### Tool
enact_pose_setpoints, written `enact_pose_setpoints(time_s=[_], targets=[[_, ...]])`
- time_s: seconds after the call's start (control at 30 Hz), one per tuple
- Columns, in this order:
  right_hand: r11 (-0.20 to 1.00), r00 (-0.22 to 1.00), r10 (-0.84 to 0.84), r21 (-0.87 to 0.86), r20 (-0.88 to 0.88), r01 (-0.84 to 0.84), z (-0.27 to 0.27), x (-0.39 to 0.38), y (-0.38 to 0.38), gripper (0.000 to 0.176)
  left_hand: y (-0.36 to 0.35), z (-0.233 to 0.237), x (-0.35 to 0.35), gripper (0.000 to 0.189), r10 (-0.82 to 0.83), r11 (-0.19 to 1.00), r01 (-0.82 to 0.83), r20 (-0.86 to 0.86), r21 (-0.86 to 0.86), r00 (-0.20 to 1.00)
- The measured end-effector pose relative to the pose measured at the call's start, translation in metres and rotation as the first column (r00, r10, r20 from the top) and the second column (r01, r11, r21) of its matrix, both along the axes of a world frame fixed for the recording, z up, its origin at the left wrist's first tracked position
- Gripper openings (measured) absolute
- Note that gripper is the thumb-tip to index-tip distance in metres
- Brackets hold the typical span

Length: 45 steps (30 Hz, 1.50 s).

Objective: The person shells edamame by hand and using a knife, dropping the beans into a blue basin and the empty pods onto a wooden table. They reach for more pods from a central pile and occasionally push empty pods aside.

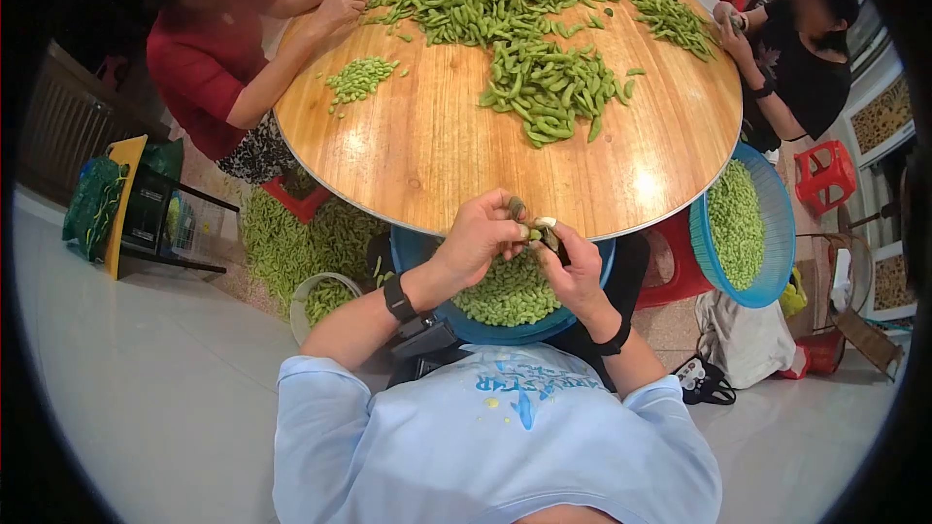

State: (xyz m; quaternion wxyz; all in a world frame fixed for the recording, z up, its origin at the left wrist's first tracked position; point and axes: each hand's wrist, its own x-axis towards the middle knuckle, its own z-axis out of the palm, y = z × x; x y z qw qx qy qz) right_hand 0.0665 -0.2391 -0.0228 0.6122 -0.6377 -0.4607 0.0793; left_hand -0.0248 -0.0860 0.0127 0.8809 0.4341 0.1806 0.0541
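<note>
Your left hand [481, 233] and right hand [575, 267] pinch one pod [536, 231] between their fingertips, pressed close together just past the rim of the table [417, 146]. You hold it right above the blue basin [413, 250] on your lap, likely so loose beans [510, 293] drop in. The pod pile [549, 87] lies well apart, mid-table.

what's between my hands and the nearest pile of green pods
Only bare wood of the round wooden table lies between the left hand, the right hand and the pile of green pods, in the head view.
</note>
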Motion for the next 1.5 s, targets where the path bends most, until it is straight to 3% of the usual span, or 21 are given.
enact_pose_setpoints(time_s=[0.1,0.17,0.27,0.4,0.47,0.53,0.6,0.67,0.7,0.77,0.8,0.83,0.87,0.93,1.0,1.03,1.13,1.27,1.33,1.47,1.5], targets=[[0.999,0.993,0.045,-0.029,0.112,-0.042,0.007,0.011,-0.001,0.035,0.001,0.005,0.0,0.014,-0.019,0.992,0.021,-0.012,0.126,1.0],[0.995,0.974,0.092,-0.064,0.208,-0.08,0.016,0.015,-0.006,0.035,0.006,0.003,-0.002,0.015,-0.154,0.972,0.161,-0.055,0.171,0.987],[0.963,0.977,0.212,-0.172,0.021,-0.205,0.021,0.017,-0.005,0.032,0.003,0.001,-0.003,0.017,-0.148,0.974,0.165,-0.113,0.155,0.983],[0.978,0.976,0.107,-0.199,0.192,-0.069,0.016,0.006,0.001,0.025,-0.011,0.008,-0.013,0.014,-0.034,0.893,0.071,-0.089,0.445,0.995],[0.991,0.951,0.002,-0.13,0.31,0.041,0.015,0.002,0.001,0.024,-0.011,0.016,-0.025,0.01,-0.015,0.908,0.062,-0.114,0.415,0.993],[0.977,0.963,-0.007,-0.205,0.269,0.064,0.018,0.001,-0.008,0.022,-0.003,0.022,-0.051,0.009,-0.017,0.456,0.103,-0.107,0.884,0.994],[0.965,0.979,0.194,-0.191,0.07,-0.177,0.016,0.003,-0.016,0.023,0.02,0.033,-0.086,0.01,-0.071,-0.222,0.176,-0.196,0.959,0.978],[0.966,0.97,0.199,-0.197,0.14,-0.169,0.028,-0.004,-0.02,0.025,0.045,0.046,-0.115,0.012,-0.026,-0.367,0.638,-0.693,0.677,0.721],[0.966,0.976,0.186,-0.202,0.116,-0.16,0.027,-0.007,-0.021,0.027,0.047,0.051,-0.114,0.012,-0.031,-0.371,0.64,-0.698,0.672,0.715],[0.969,0.982,0.164,-0.204,0.098,-0.141,0.024,-0.012,-0.022,0.028,0.053,0.063,-0.108,0.009,-0.083,-0.521,0.342,-0.445,0.782,0.892],[0.97,0.983,0.158,-0.199,0.096,-0.137,0.023,-0.015,-0.021,0.028,0.053,0.066,-0.089,0.009,-0.129,-0.442,0.288,-0.378,0.85,0.917],[0.947,0.946,0.181,-0.212,-0.27,-0.242,0.022,-0.018,-0.021,0.024,0.05,0.067,-0.059,0.009,-0.17,-0.357,0.226,-0.301,0.906,0.938],[0.922,0.783,0.171,-0.184,-0.598,-0.342,0.022,-0.02,-0.021,0.02,0.047,0.065,-0.033,0.01,-0.205,-0.324,0.113,-0.187,0.939,0.961],[0.919,0.703,0.247,-0.068,-0.667,-0.387,0.009,-0.02,-0.02,0.024,0.043,0.053,0.024,0.012,-0.275,-0.273,-0.097,0.019,0.957,0.961],[0.912,0.311,0.227,0.089,-0.923,-0.402,0.0,-0.022,-0.023,0.026,0.042,0.036,0.078,0.013,-0.297,-0.324,-0.208,0.11,0.923,0.949],[0.918,0.244,0.221,0.116,-0.944,-0.379,-0.001,-0.025,-0.024,0.027,0.043,0.026,0.097,0.013,-0.283,-0.389,-0.225,0.117,0.893,0.952],[0.946,0.181,0.203,0.145,-0.962,-0.29,-0.004,-0.028,-0.029,0.025,0.046,0.009,0.126,0.014,-0.168,-0.542,-0.138,0.054,0.829,0.984],[0.942,0.133,0.237,0.194,-0.962,-0.275,-0.01,-0.026,-0.032,0.026,0.055,0.0,0.132,0.014,-0.134,-0.501,-0.129,0.07,0.856,0.988],[0.946,0.177,0.256,0.208,-0.95,-0.25,-0.009,-0.023,-0.03,0.026,0.056,0.0,0.126,0.017,-0.123,-0.4,-0.27,0.24,0.876,0.963],[0.968,0.36,0.25,0.221,-0.899,-0.12,0.012,-0.01,-0.023,0.029,0.051,0.014,0.104,0.011,-0.105,-0.226,-0.297,0.28,0.928,0.954],[0.966,0.375,0.259,0.233,-0.89,-0.113,0.013,-0.004,-0.022,0.032,0.047,0.019,0.097,0.011,-0.024,0.006,-0.195,0.195,0.981,0.981]])
